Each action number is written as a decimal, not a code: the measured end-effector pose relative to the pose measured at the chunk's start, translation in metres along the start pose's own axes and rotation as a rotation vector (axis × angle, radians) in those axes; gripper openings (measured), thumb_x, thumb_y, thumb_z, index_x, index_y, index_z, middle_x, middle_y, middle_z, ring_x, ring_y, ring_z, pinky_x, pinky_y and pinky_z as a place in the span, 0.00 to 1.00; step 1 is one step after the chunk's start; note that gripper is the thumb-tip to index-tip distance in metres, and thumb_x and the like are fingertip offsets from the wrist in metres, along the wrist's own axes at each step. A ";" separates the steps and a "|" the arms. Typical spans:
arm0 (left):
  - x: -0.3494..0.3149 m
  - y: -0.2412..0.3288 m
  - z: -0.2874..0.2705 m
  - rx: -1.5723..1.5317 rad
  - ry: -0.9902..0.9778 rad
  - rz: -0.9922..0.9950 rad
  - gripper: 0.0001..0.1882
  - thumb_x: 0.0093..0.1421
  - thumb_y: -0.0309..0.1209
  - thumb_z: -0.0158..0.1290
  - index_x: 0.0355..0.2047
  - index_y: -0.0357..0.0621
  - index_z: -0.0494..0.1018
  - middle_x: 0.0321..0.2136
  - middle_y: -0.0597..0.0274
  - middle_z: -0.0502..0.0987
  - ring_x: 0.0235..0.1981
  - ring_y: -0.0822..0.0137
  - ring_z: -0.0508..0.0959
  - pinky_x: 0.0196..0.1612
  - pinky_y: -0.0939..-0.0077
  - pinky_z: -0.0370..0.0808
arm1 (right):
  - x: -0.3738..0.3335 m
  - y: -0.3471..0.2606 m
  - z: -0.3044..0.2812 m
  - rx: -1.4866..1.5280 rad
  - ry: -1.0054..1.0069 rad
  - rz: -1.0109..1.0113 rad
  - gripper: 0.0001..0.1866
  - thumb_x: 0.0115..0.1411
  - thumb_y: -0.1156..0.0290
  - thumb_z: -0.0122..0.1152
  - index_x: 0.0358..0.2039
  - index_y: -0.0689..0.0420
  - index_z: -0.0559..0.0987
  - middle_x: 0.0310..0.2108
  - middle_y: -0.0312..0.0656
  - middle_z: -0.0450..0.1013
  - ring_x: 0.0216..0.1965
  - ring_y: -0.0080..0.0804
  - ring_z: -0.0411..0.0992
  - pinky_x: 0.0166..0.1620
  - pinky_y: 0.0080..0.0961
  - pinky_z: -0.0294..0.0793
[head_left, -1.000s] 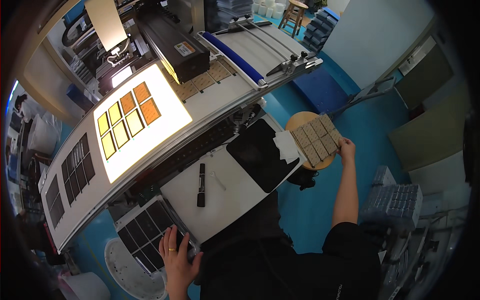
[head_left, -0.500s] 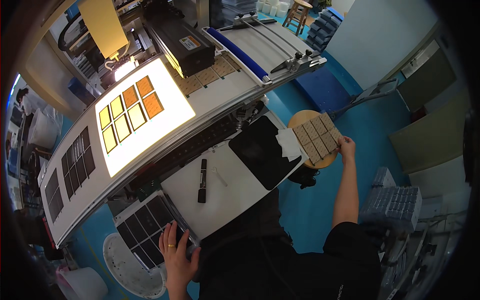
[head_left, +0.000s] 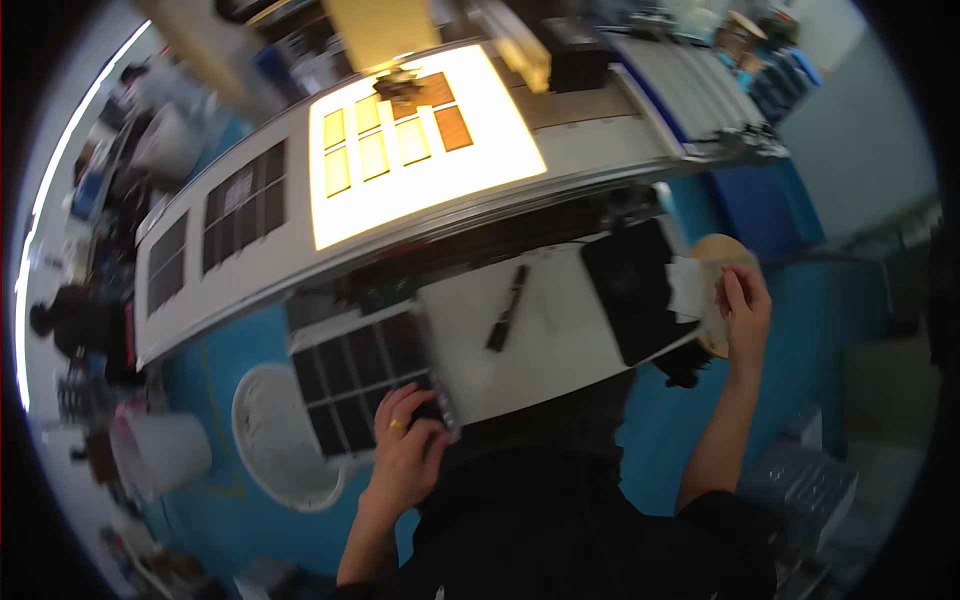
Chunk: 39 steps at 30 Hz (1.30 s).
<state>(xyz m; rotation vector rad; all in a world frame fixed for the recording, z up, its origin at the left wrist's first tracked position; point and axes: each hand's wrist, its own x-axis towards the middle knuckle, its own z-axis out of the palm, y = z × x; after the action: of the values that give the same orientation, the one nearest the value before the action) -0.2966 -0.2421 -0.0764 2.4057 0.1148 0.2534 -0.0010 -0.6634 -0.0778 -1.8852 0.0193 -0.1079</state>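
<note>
My left hand [head_left: 405,445] rests on the near right corner of a dark sheet [head_left: 350,375] divided into black rectangles by pale lines. Its fingers are bent but apart, and no grip on the sheet shows. Over at the right, my right hand [head_left: 745,305] is above a round wooden stool [head_left: 718,245], thumb and fingertips pinched together. Blur hides what lies between them. A brownish flat area on the stool beneath is too smeared to make out. White paper [head_left: 685,290] lies beside that hand, partly on a black mat [head_left: 628,290].
A white worktop [head_left: 530,355] bears a black marker-like stick [head_left: 508,308]. Behind it stands a long machine table with a glowing panel [head_left: 480,165] and dark sheets [head_left: 245,208]. A white tub [head_left: 270,475] is at lower left. Another person [head_left: 80,320] is far left.
My view has swung, shifting the scene rightward. My right hand was at the edge of a brown sheet; that sheet no longer shows clearly. My left fingers are more bent.
</note>
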 end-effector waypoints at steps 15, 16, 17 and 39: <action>0.002 -0.003 0.018 -0.051 0.085 -0.018 0.07 0.58 0.25 0.68 0.36 0.45 0.82 0.39 0.62 0.77 0.46 0.56 0.77 0.52 0.59 0.68 | -0.151 -0.036 0.225 0.101 -1.553 0.393 0.10 0.75 0.68 0.62 0.49 0.61 0.81 0.37 0.39 0.82 0.35 0.24 0.78 0.41 0.26 0.79; 0.002 -0.004 0.017 -0.044 0.028 -0.033 0.07 0.58 0.25 0.68 0.36 0.45 0.82 0.39 0.62 0.77 0.46 0.56 0.77 0.52 0.59 0.68 | -0.152 -0.034 0.224 0.213 -1.550 0.347 0.09 0.74 0.69 0.62 0.48 0.61 0.81 0.37 0.38 0.82 0.35 0.24 0.78 0.41 0.25 0.79; 0.002 -0.003 0.017 -0.040 0.032 -0.026 0.06 0.58 0.24 0.68 0.36 0.45 0.83 0.38 0.62 0.77 0.46 0.56 0.77 0.52 0.59 0.68 | -0.154 -0.032 0.223 0.125 -1.543 0.375 0.09 0.74 0.69 0.62 0.48 0.61 0.81 0.37 0.38 0.82 0.35 0.24 0.78 0.41 0.25 0.79; 0.011 -0.003 0.006 0.057 0.037 -0.108 0.04 0.60 0.23 0.63 0.34 0.44 0.78 0.38 0.61 0.75 0.45 0.53 0.75 0.49 0.58 0.66 | -0.175 -0.023 0.222 0.100 -1.316 0.038 0.07 0.76 0.74 0.59 0.44 0.63 0.82 0.31 0.37 0.81 0.33 0.22 0.78 0.37 0.23 0.78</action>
<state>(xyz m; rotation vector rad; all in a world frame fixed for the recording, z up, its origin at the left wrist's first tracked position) -0.2845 -0.2423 -0.0811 2.4430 0.2715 0.2480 -0.1569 -0.4339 -0.1354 -1.5425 -0.8187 1.1275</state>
